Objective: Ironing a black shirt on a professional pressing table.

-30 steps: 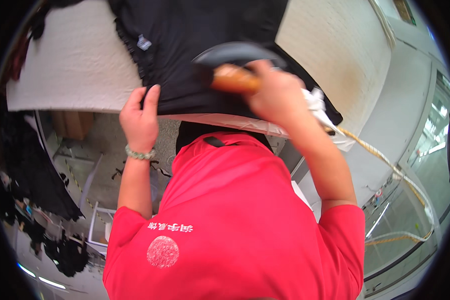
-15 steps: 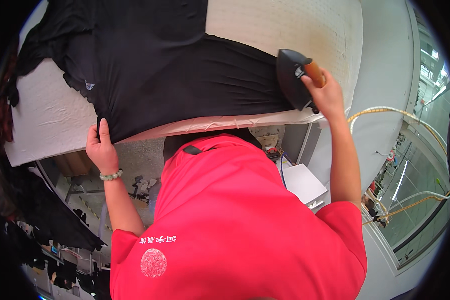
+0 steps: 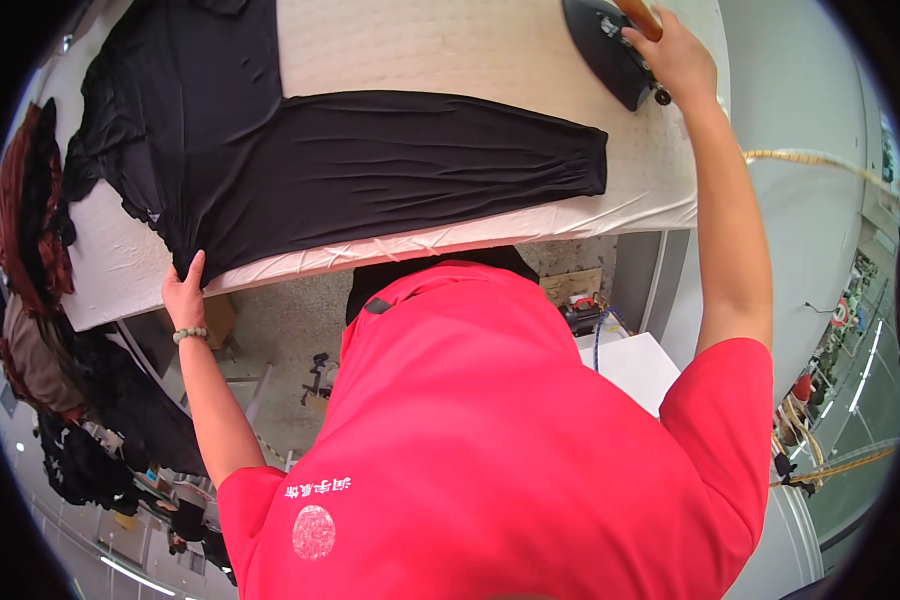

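Note:
A black garment [image 3: 370, 150] lies on the white padded ironing table [image 3: 420, 50], one sleeve stretched to the right and its cuff lying flat. Fine creases run along that sleeve. My left hand [image 3: 183, 290] pinches the garment's near edge at the table's front left. Up at the far right, my right hand [image 3: 682, 60] grips the wooden handle of a dark iron [image 3: 610, 60]. The iron is beyond the cuff and apart from the garment; whether its sole touches the table I cannot tell.
Dark and reddish-brown garments [image 3: 35, 200] hang off the table's left end. A pale hose [image 3: 820, 160] runs along the right side. Under the table's front edge stand a white box [image 3: 635, 370] and a small machine with red parts [image 3: 580, 312].
The iron, in my right hand, has left the sleeve's cuff and moved up and to the right. The cuff now shows fully. My left hand still pinches the garment's edge.

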{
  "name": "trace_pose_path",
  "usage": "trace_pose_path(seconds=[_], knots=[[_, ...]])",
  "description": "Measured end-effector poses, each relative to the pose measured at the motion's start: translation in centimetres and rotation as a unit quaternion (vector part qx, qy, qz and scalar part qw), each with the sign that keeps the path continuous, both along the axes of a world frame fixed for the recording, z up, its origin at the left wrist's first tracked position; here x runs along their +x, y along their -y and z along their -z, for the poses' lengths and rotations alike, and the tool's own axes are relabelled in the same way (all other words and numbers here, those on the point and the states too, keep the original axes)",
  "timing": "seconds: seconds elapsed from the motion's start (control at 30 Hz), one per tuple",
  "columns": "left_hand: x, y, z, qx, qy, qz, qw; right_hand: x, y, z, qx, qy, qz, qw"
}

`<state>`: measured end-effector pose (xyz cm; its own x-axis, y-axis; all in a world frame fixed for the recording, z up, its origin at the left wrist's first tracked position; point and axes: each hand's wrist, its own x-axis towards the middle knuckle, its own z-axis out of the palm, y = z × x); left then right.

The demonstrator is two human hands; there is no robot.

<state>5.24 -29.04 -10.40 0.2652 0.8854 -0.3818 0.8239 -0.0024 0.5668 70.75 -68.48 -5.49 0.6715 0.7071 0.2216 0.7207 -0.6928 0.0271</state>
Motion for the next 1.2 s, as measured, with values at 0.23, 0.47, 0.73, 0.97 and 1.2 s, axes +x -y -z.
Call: trace_pose_path(seconds=[0.23, 0.47, 0.73, 0.97, 1.2], knots=[[0.0, -0.3, 0.6, -0.026, 0.053, -0.068, 0.996, -14.9, 6.5, 0.0, 0.044, -0.367, 0.221, 0.903], [1.6, 0.6, -0.6, -0.046, 0.058, -0.11, 0.991, -16.3, 8.1, 4.4, 0.031, -0.292, 0.152, 0.944], [1.1, -1.3, -1.7, -0.018, 0.047, -0.093, 0.994, -13.8, 5.2, -0.3, 0.208, -0.676, 0.159, 0.688], [0.4, -0.8, -1.7, 0.081, 0.01, 0.082, 0.993, -9.5, 7.8, -3.5, 0.177, -0.635, 0.069, 0.749], [3.6, 3.5, -1.9, 0.25, -0.181, 0.121, 0.943, -12.8, 10.1, 2.4, 0.148, -0.688, 0.215, 0.678]])
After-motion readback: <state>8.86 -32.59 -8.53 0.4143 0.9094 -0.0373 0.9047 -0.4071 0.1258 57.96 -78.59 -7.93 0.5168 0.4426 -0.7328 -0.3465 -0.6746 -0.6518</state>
